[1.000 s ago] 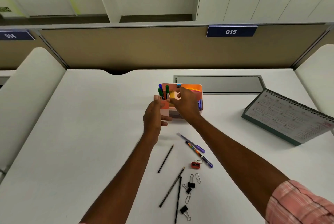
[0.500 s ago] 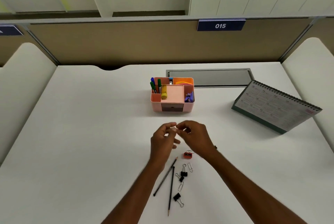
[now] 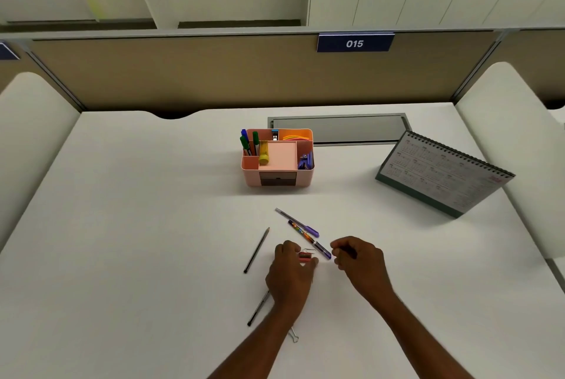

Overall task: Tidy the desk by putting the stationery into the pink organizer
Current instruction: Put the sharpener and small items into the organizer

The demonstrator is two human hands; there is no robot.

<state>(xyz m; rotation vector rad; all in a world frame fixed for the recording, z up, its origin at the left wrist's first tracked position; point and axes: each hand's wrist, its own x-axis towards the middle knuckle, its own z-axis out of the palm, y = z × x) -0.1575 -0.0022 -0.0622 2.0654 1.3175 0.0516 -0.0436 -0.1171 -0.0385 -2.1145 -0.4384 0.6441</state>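
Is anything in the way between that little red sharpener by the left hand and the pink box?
Only two pens lie flat between the small red sharpener and the pink plastic organizer: a slim purple pen and a dark patterned pen. Lifted, it should clear both.

The white desk (image 3: 137,226) carries a pink organizer (image 3: 276,178) near its back middle, just in front of a grey hatch (image 3: 336,128) set flush into the top. A desk calendar (image 3: 443,174) stands tilted at the right. Nearer the front lie a purple pen (image 3: 298,222) and a patterned pen (image 3: 308,238), side by side and slanted, with a dark pencil (image 3: 256,250) to their left. A red sharpener (image 3: 304,255), a second pencil (image 3: 258,308) and a binder clip (image 3: 293,336) show only in part
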